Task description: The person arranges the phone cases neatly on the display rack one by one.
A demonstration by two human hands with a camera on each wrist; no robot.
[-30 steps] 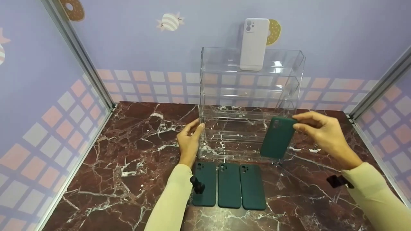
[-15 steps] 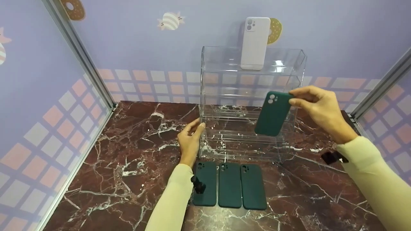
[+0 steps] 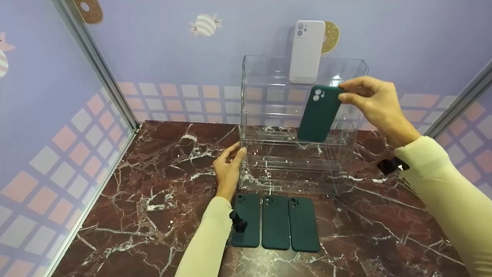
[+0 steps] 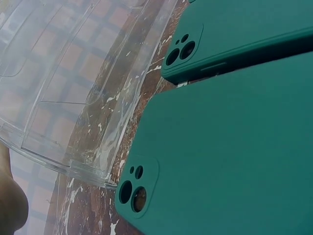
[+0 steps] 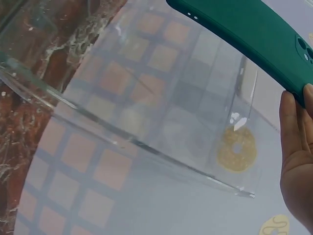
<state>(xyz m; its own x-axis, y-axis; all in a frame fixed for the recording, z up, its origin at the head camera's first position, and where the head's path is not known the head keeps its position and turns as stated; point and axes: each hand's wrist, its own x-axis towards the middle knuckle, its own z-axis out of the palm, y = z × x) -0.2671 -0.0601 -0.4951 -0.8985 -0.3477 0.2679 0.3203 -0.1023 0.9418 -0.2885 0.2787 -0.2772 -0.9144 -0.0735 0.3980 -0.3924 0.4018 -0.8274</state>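
My right hand (image 3: 374,104) pinches a dark green phone case (image 3: 319,113) by its upper right corner, thumb in front. The case hangs slightly tilted before the upper tiers of a clear tiered display rack (image 3: 243,100), camera cutouts at the top. In the right wrist view, the green case (image 5: 244,39) spans the top right, fingertips at its camera end. My left hand (image 3: 227,169) holds the rack's lower left edge between thumb and fingers. Three more green phone cases (image 3: 275,223) lie side by side in front of the rack, the leftmost partly covered by my left wrist camera.
A white phone case (image 3: 307,54) stands upright in the rack's top tier. Behind the rack rises a lilac wall (image 3: 153,46) with candy and donut prints. The tabletop (image 3: 161,231) is dark red marble-patterned, with side panels (image 3: 65,134) at left and right.
My right hand has lifted the green phone case from the rack's lower right up and slightly left, to its upper tiers. The left hand stays at the rack's edge.
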